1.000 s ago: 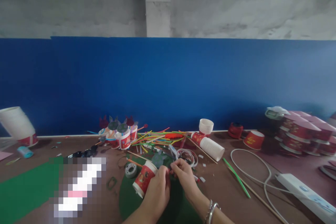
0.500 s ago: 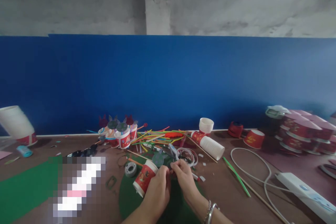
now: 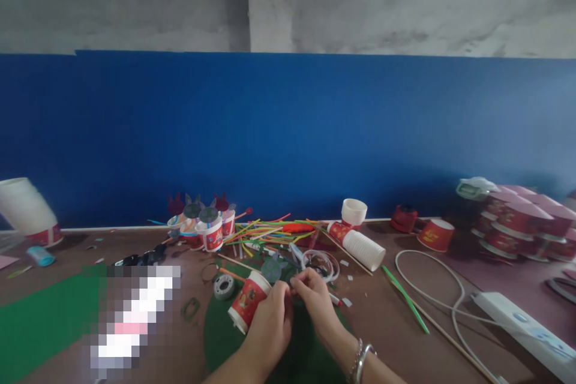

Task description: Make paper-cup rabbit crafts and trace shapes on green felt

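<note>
Pinching fingertips together in left hand (image 3: 271, 323) and right hand (image 3: 318, 301), hiding any contents. Perhaps risking rolling tilted red cup (image 3: 248, 302) by nudging leftward.

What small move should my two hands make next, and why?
Perhaps hold the left hand steady and move only the right hand slightly. The two hands nearly meet, what lies between them is too small to make out, and the tilted red cup is close beside the left hand, so a jolt there might shift it.
</note>
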